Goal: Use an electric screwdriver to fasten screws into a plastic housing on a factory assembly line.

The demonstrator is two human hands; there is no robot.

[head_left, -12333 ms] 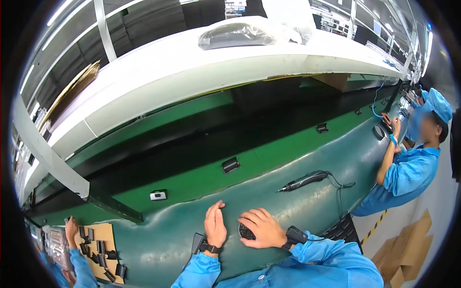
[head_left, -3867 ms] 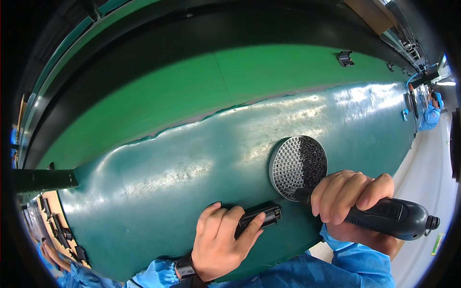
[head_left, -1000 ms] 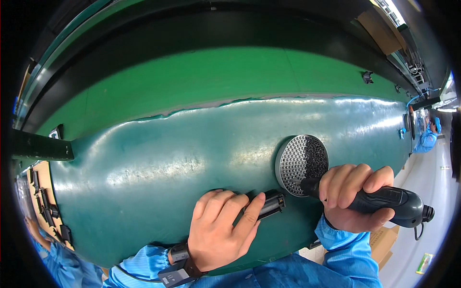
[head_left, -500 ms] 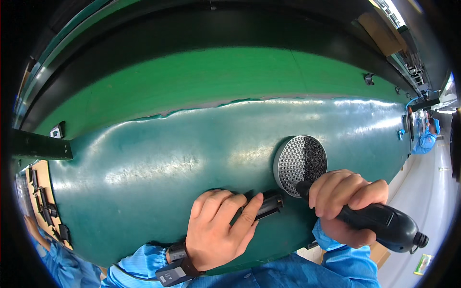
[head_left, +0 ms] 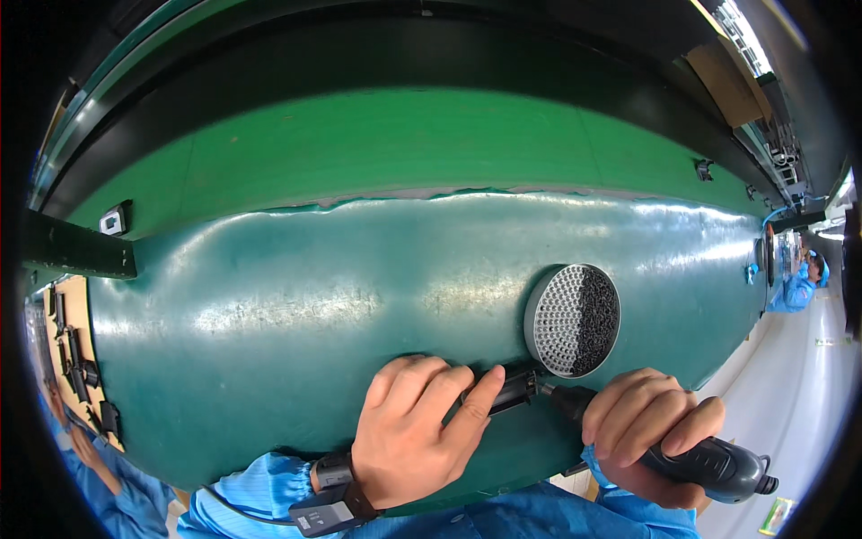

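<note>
My left hand (head_left: 417, 431) is closed on a black plastic part (head_left: 514, 392), pressing it to the green bench mat with the fingers. My right hand (head_left: 648, 431) grips a black electric screwdriver (head_left: 714, 467), its thumb below and its fingers over the body. The screwdriver's metal tip points left at the open end of the plastic part; whether the two touch is hard to tell. Just beyond them sits a round metal dish (head_left: 557, 323) with a dimpled floor. Small black screws (head_left: 597, 322) fill its right half.
A tan board (head_left: 79, 310) with several black parts lies at the left edge, near another person's hands (head_left: 85, 445). A dark green post (head_left: 76, 250) juts in at left. Behind the bench mat (head_left: 296, 314) runs a green belt (head_left: 359, 148). Another person (head_left: 797, 286) is at far right.
The screwdriver's tip has come away from the screw dish, toward me, to the end of the plastic part. My left hand still holds the part. The whole view has shifted slightly.
</note>
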